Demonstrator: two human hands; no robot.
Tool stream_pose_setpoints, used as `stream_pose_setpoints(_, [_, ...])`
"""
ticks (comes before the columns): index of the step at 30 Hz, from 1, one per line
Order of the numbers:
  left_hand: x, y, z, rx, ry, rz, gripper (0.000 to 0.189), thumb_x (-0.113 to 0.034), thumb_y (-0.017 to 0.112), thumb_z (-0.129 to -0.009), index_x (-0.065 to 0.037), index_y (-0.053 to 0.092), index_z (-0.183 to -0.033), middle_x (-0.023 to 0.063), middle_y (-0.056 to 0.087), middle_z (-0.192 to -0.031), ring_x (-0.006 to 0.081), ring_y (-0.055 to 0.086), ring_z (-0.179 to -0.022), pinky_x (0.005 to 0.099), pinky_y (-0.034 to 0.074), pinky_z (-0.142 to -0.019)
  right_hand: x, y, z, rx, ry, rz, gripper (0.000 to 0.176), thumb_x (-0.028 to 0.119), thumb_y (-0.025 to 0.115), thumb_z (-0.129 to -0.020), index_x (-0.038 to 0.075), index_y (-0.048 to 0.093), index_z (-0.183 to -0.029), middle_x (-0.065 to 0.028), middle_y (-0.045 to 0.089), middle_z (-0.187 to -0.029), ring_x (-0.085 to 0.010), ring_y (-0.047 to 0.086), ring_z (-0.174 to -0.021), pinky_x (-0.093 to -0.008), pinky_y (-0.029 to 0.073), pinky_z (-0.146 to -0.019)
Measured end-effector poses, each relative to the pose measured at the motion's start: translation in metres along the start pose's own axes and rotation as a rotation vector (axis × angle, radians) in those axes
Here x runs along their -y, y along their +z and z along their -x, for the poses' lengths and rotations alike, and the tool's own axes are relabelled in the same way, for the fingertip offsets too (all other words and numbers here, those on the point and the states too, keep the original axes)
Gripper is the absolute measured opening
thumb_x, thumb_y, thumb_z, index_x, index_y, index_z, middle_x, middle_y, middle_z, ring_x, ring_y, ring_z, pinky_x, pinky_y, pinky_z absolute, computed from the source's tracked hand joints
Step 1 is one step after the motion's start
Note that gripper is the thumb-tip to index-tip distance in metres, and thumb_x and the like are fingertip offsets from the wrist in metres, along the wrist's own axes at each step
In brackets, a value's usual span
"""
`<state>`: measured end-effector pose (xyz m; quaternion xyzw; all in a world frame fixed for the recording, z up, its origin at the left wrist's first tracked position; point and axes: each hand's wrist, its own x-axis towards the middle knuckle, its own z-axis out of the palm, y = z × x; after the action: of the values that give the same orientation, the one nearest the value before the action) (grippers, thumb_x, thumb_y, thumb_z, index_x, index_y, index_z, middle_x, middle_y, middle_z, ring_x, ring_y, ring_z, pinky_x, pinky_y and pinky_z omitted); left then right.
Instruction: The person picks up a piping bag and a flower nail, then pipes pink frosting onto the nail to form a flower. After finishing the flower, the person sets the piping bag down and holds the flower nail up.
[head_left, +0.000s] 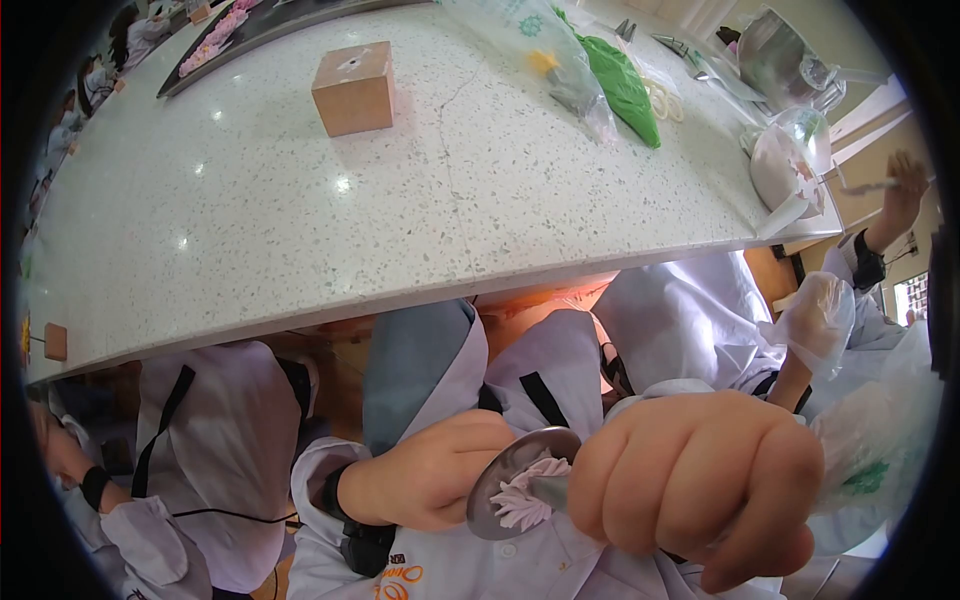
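Observation:
My left hand (425, 475) is closed low in the view, around a flower nail whose stem is hidden. The nail's round metal plate (487, 497) is tilted beside my fist and carries pale pink piped petals (525, 500). My right hand (695, 480) is wrapped in a fist around a piping bag. A metal piping tip (552, 490) sticks out from it, right up against the petals. Behind that fist spreads clear plastic (870, 440) with a green print, apparently the bag's loose end. A wooden block (355, 90) with a hole on top stands on the speckled table (300, 220).
A green-filled piping bag (618, 85) and clear bags lie at the table's far side. Metal bowls (780, 60) and a pale bowl (785, 165) stand right. A dark tray (290, 35) holds pink flowers. Co-workers sit close on both sides; one gloved hand (815, 325) is at right.

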<state>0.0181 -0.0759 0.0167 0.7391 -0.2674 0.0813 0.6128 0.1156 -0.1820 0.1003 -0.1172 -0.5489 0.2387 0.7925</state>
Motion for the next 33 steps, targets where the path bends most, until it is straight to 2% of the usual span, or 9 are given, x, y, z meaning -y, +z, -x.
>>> stream_pose_setpoints(3, [0.000, 0.000, -0.001, -0.011, 0.011, 0.004, 0.028, -0.002, 0.053, -0.061, 0.004, 0.048, -0.088, 0.0140, 0.047, -0.087, 0.0285, 0.045, -0.075, 0.0351, 0.036, -0.066, -0.002, -0.006, 0.006, -0.015, -0.184, -0.022, 0.030, 0.027, 0.044, -0.080, 0.000, 0.044, -0.068, -0.0016, 0.036, -0.048, -0.0101, 0.033, -0.036, -0.0220, 0.026, -0.031])
stream_pose_setpoints(5, [0.000, 0.000, -0.001, -0.004, 0.011, 0.001, 0.028, -0.002, 0.053, -0.061, 0.004, 0.048, -0.088, 0.0140, 0.047, -0.087, 0.0287, 0.044, -0.076, 0.0352, 0.036, -0.066, 0.011, -0.015, 0.008, 0.097, 0.030, 0.049, 0.013, 0.005, 0.042, -0.076, -0.005, 0.044, -0.069, -0.0143, 0.043, -0.060, -0.0250, 0.039, -0.047, -0.0363, 0.031, -0.042])
stream_pose_setpoints(6, [0.000, 0.000, -0.001, 0.003, 0.011, -0.002, 0.028, -0.003, 0.053, -0.061, 0.003, 0.048, -0.088, 0.0140, 0.046, -0.087, 0.0288, 0.044, -0.076, 0.0352, 0.036, -0.066, 0.013, -0.012, 0.006, 0.097, 0.030, 0.049, 0.013, 0.005, 0.042, -0.076, -0.005, 0.044, -0.069, -0.0143, 0.043, -0.060, -0.0250, 0.039, -0.047, -0.0363, 0.031, -0.042])
stream_pose_setpoints(8, [-0.001, -0.002, -0.001, -0.014, 0.014, -0.005, 0.028, -0.003, 0.053, -0.060, 0.003, 0.048, -0.088, 0.0139, 0.046, -0.088, 0.0289, 0.044, -0.075, 0.0351, 0.036, -0.066, 0.017, -0.002, -0.003, 0.031, 0.234, 0.089, 0.026, 0.023, 0.036, -0.084, 0.003, 0.039, -0.068, -0.0033, 0.035, -0.044, -0.0141, 0.037, -0.035, -0.0276, 0.032, -0.035])
stream_pose_setpoints(18, [0.002, 0.000, 0.001, -0.047, 0.070, -0.026, 0.028, -0.003, 0.052, -0.060, 0.003, 0.048, -0.087, 0.0139, 0.045, -0.089, 0.0291, 0.043, -0.074, 0.0352, 0.036, -0.065, 0.019, 0.002, -0.004, 0.020, 0.300, 0.084, 0.024, 0.022, 0.036, -0.083, 0.004, 0.038, -0.069, -0.0038, 0.036, -0.044, -0.0141, 0.037, -0.035, -0.0282, 0.032, -0.034])
stream_pose_setpoints(20, [0.003, 0.000, 0.001, -0.050, 0.075, -0.029, 0.028, -0.003, 0.052, -0.060, 0.003, 0.048, -0.087, 0.0139, 0.045, -0.089, 0.0291, 0.043, -0.074, 0.0353, 0.036, -0.065, 0.005, 0.005, -0.001, -0.077, -0.069, 0.082, 0.030, 0.028, 0.044, -0.080, 0.001, 0.044, -0.068, -0.0011, 0.036, -0.048, -0.0097, 0.033, -0.036, -0.0218, 0.026, -0.031])
stream_pose_setpoints(27, [-0.005, -0.004, -0.003, -0.072, 0.040, -0.007, 0.030, -0.006, 0.054, -0.061, 0.003, 0.047, -0.088, 0.0142, 0.046, -0.086, 0.0285, 0.043, -0.072, 0.0352, 0.035, -0.064, 0.004, 0.003, -0.001, -0.034, -0.123, 0.030, 0.031, 0.029, 0.044, -0.080, 0.000, 0.045, -0.068, -0.0006, 0.035, -0.047, -0.0095, 0.032, -0.036, -0.0217, 0.025, -0.030])
stream_pose_setpoints(29, [-0.004, -0.003, -0.001, -0.064, -0.013, 0.027, 0.031, -0.008, 0.054, -0.062, 0.004, 0.047, -0.089, 0.0144, 0.046, -0.084, 0.0288, 0.043, -0.072, 0.0349, 0.036, -0.064, 0.015, -0.005, -0.005, 0.147, 0.079, -0.024, 0.031, 0.029, 0.044, -0.080, 0.001, 0.045, -0.067, -0.0004, 0.034, -0.047, -0.0097, 0.032, -0.035, -0.0218, 0.025, -0.030])
stream_pose_setpoints(33, [-0.001, -0.002, 0.002, -0.149, -0.036, 0.106, 0.033, -0.013, 0.056, -0.064, 0.004, 0.046, -0.090, 0.0153, 0.047, -0.082, 0.0299, 0.044, -0.072, 0.0342, 0.036, -0.065, 0.037, -0.001, -0.009, -0.014, 0.383, -0.100, 0.023, 0.022, 0.037, -0.082, 0.004, 0.038, -0.068, -0.0038, 0.036, -0.044, -0.0145, 0.037, -0.035, -0.0285, 0.032, -0.034])
